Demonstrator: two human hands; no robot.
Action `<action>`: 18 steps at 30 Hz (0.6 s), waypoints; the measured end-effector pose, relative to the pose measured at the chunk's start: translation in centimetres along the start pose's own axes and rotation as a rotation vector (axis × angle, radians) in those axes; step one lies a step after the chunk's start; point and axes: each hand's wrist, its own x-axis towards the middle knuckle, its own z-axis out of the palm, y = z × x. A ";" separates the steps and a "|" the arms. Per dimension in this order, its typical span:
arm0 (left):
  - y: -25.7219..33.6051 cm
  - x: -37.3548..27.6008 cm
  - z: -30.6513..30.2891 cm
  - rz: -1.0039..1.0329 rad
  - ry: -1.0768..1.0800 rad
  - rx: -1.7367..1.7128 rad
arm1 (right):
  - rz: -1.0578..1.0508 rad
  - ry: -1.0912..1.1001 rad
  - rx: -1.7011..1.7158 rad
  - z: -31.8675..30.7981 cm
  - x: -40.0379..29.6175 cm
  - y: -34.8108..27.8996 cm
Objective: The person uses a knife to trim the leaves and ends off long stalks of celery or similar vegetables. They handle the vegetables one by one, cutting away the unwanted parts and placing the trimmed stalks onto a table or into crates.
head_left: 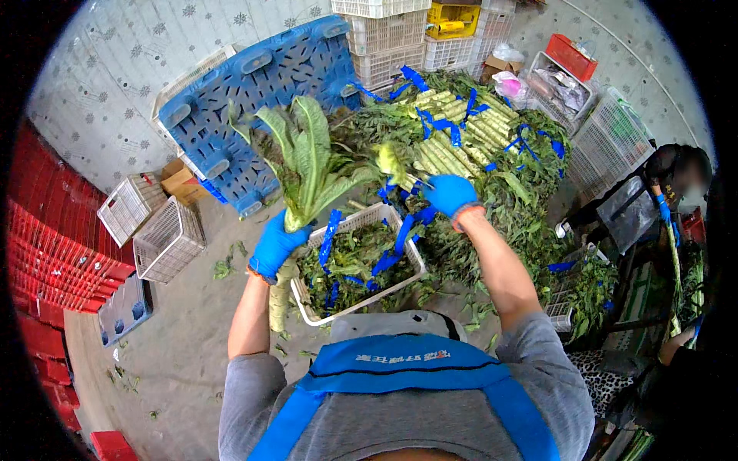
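Observation:
My left hand [275, 245], in a blue glove with an orange cuff, grips a celtuce near its top. The leafy head [311, 155] fans upward from the fist, and the pale, ringed stem [278, 302] hangs below it. My right hand [452, 196], gloved the same way, is closed on a thin blade-like tool [425, 183], mostly hidden by the fingers. A blurred yellow-green leaf [392, 163] is just past the tool's tip. Below and between the hands stands a white plastic crate [360, 311] holding leaf trimmings and blue tape strips.
A large heap of leaves [501, 230] carries stacked celtuce stems [461, 129] and blue tape. Behind stand a blue plastic pallet [259, 109] and stacked white crates [386, 34]. Red crates [63, 248] line the left. At right, a gloved co-worker [663, 196] holds a long stem.

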 end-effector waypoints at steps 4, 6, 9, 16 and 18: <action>-1.5 1.6 -2.8 -0.075 0.170 0.155 | 0.136 -0.277 -0.061 6.0 -3.5 5.2; -1.4 3.6 -3.5 -0.012 0.199 0.106 | 0.310 -0.471 0.213 8.3 -5.4 7.2; 0.2 7.6 -2.4 -0.009 0.126 -0.115 | 0.522 -0.394 0.696 10.9 -10.1 8.3; 8.0 19.0 16.7 -0.015 -0.441 -1.053 | 0.646 0.006 1.663 9.1 -25.6 5.3; 10.6 19.8 25.3 -0.078 -0.658 -1.221 | 0.550 0.183 1.940 7.7 -29.9 4.9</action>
